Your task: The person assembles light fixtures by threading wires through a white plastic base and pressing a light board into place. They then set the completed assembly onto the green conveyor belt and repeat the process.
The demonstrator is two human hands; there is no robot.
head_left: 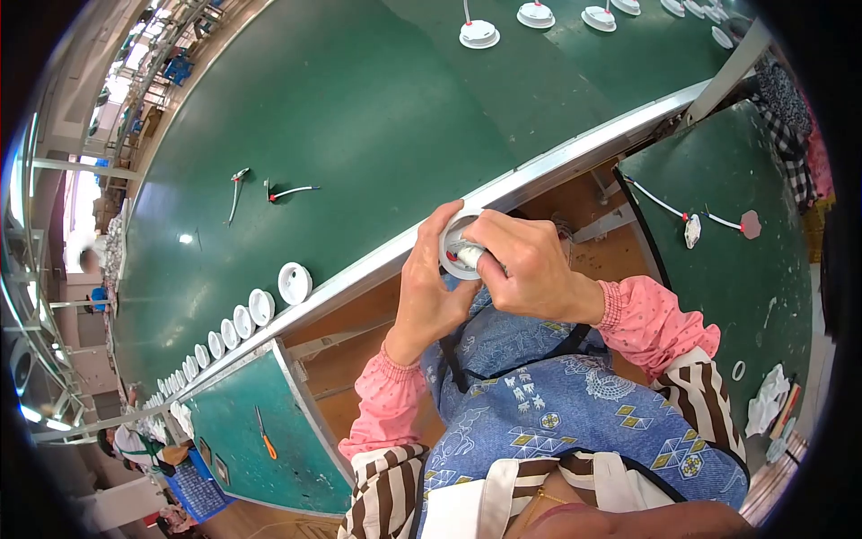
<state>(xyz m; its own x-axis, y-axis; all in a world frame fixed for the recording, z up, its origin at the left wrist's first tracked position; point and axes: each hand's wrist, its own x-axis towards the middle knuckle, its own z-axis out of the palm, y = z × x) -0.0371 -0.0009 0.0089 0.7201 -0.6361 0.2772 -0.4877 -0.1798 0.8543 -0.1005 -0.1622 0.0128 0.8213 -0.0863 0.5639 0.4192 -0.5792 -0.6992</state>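
My left hand (429, 278) is wrapped round the rim of a white round lamp housing (446, 235), holding it up with its opening towards me. Fingers of my right hand (530, 265) are bent and reach into the housing. A small red bit and something white show by the right fingertips; exactly what they grip is hidden. Near the table edge, left of my hands, stands a white round housing (294, 283), the closest of a long row. On the green table (359, 117) lie two small parts with white wires, one of them a wired part (274, 191).
White lamps with wires (479, 34) stand along the far side. On the right side table lie a wired white piece (692, 230), a pinkish disc (751, 225) and crumpled white paper (768, 400). An orange-handled screwdriver (268, 445) rests at lower left. A metal edge (557, 166) borders the table.
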